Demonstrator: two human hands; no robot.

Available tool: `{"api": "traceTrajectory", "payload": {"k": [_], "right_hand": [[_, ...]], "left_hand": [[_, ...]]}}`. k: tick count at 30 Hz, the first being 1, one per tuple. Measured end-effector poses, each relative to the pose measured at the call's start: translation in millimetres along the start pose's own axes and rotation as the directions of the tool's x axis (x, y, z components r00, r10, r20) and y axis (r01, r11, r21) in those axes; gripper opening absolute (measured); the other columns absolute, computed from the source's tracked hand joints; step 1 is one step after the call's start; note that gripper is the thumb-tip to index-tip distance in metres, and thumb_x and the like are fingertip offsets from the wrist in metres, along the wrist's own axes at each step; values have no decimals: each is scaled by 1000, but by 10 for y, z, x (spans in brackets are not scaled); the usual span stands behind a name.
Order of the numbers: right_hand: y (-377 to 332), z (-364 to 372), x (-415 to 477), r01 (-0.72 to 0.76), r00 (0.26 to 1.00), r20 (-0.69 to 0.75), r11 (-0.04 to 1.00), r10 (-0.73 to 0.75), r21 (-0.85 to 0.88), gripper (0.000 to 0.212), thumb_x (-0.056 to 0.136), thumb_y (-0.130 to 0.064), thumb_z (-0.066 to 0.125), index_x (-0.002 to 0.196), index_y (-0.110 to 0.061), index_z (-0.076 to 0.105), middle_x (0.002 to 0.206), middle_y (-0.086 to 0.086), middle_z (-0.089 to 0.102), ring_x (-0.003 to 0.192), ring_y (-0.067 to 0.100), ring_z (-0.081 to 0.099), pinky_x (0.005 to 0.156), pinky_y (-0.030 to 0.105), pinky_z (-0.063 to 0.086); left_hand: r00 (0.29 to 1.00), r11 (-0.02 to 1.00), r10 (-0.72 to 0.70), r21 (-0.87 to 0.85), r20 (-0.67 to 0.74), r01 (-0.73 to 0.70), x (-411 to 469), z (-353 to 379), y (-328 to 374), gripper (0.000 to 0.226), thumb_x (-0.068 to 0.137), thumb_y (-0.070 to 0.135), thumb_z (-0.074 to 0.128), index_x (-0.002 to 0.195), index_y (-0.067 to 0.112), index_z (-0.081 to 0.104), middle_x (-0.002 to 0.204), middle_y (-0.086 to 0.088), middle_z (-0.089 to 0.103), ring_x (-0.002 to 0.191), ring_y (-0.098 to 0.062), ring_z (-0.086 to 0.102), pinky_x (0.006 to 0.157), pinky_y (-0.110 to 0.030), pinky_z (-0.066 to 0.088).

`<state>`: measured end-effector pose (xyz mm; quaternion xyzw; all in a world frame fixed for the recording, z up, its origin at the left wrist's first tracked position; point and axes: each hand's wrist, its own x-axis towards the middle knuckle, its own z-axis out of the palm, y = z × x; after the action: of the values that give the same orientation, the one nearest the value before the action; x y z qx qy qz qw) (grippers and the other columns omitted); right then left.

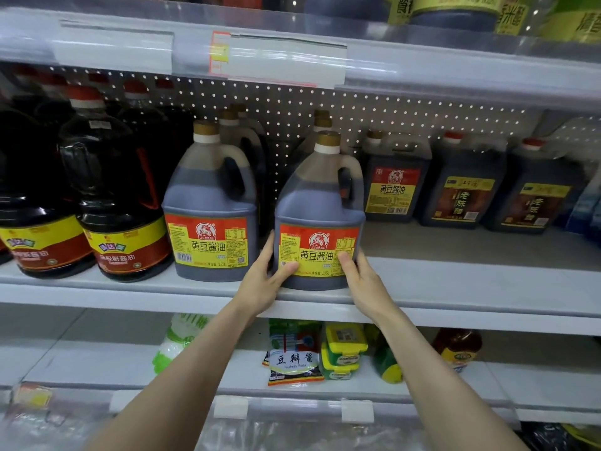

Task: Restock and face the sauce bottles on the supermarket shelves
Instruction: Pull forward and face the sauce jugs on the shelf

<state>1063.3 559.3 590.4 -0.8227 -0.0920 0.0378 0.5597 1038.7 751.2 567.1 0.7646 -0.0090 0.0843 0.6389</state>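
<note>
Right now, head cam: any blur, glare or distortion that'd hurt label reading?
Head view: the soy sauce jug at centre has a sharp, readable label; the upper price strip is washed out and smeared; shelf edges bow from the wide lens; the bottom edge is soft.

Bean-paste packet beside yellow-lidded tubs — seasoning, perhaps.

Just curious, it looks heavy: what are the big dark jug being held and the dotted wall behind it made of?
The dark handled jug with the red-and-yellow label looks like translucent plastic: cloudy walls, a moulded handle, the liquid level showing through. The grey perforated back panel seems to be painted metal, judging by its regular punched holes, though that is uncertain.
</note>
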Motion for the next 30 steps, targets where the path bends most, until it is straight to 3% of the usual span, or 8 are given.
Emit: {"api": "traceTrajectory", "payload": {"k": [15, 22, 30], "right_hand": [[-11, 30, 68, -26, 1000, 2, 999, 26, -20, 58, 97, -53, 31, 151, -34, 19, 144, -6, 45, 132, 17, 43, 102, 29, 32], [48, -31, 48, -22, 998, 55, 1000, 21, 20, 58, 96, -52, 39, 150, -35, 26, 144, -9, 47, 133, 14, 42, 115, 41, 31], [37, -19, 45, -13, 998, 54, 1000, 15, -26, 59, 96, -54, 37, 150, -36, 23, 144, -8, 47, 133, 15, 43, 113, 41, 33]], "left_hand": [[999, 998, -2, 69, -41, 5, 25, 16, -54, 75, 90, 40, 58, 152, 37, 15, 148, 11, 42, 136, -11, 39, 114, -41, 33], [1000, 999, -9, 42, -9, 9, 14, -5, -51, 78, 84, 47, 60, 151, 31, 22, 144, 10, 47, 134, -11, 42, 114, -42, 34], [1000, 999, -7, 42, 3, 6, 24, -8, -37, 68, 93, 34, 57, 151, 33, 21, 143, 12, 47, 133, -9, 42, 114, -41, 34]]}}
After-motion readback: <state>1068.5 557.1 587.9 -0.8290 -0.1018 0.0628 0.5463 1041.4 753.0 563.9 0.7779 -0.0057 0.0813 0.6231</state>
